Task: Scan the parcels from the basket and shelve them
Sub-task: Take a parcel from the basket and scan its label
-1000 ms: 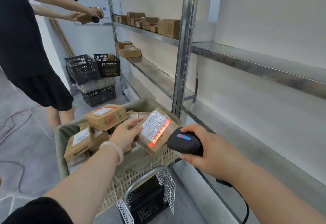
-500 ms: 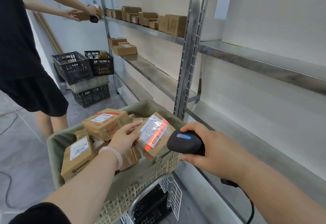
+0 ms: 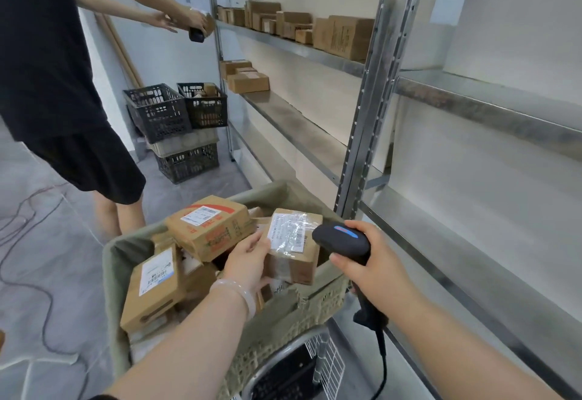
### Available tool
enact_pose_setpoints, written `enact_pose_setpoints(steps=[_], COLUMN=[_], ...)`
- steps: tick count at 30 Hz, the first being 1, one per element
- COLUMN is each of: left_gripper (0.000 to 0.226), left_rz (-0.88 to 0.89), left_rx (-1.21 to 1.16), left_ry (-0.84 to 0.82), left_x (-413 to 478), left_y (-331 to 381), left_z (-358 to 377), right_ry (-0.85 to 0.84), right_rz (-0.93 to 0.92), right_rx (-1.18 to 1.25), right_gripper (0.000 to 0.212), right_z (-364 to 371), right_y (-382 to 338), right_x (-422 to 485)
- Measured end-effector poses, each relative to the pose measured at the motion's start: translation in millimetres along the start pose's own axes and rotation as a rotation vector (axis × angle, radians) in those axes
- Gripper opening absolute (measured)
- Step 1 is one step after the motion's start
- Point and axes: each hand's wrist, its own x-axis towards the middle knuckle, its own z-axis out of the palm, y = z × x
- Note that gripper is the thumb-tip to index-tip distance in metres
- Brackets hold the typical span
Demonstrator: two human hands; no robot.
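Observation:
My left hand point(image 3: 250, 259) grips a small brown parcel point(image 3: 296, 261) with a white barcode label, holding it just above the basket point(image 3: 283, 314). My right hand point(image 3: 374, 264) holds a black barcode scanner point(image 3: 341, 242), its head right beside the parcel's label. No red scan line shows on the label. The beige basket on a cart holds several more cardboard parcels, among them a large box point(image 3: 211, 231) with red print and a flat box point(image 3: 154, 289) at the left.
A metal shelf rack point(image 3: 371, 110) stands to the right; its near shelves point(image 3: 472, 242) are bare, the far ones carry brown boxes point(image 3: 343, 36). Another person point(image 3: 50, 78) in black stands at the left reaching toward the far shelf. Black crates point(image 3: 176, 113) are stacked on the floor behind.
The red scan light on the parcel's label has gone out. The parcel is turned more upright, and the scanner head sits closer to it. The other person's hands have moved toward the shelf.

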Motion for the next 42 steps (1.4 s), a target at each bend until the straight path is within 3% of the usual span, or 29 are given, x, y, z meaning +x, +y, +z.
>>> enact_pose_setpoints(steps=[7, 13, 23, 34, 42], left_gripper=[0.032, 0.06, 0.072, 0.069, 0.07], left_rz=[-0.007, 0.127, 0.094, 0.217, 0.481], left_rx=[-0.05, 0.257, 0.472, 0.736, 0.993], left_ry=[0.063, 0.132, 0.257, 0.15, -0.053], left_x=[41.3, 94.6, 143.4, 136.4, 93.2], left_y=[18.4, 30.4, 35.4, 38.5, 48.8], left_z=[45.8, 77.8, 99.0, 98.9, 115.9], right_ry=[-0.011, -0.069, -0.198, -0.186, 0.068], right_rz=[0.009, 0.073, 0.069, 0.021, -0.042], right_rx=[0.175, 0.276, 0.203, 0.166, 0.077], right_gripper=[0.053, 0.052, 0.057, 0.062, 0.062], right_z=[19.3, 13.1, 27.1, 17.2, -19.5], right_y=[25.2, 45.8, 70.4, 69.0, 52.2], right_x=[84.2, 166.0, 247.4, 233.1, 156.1])
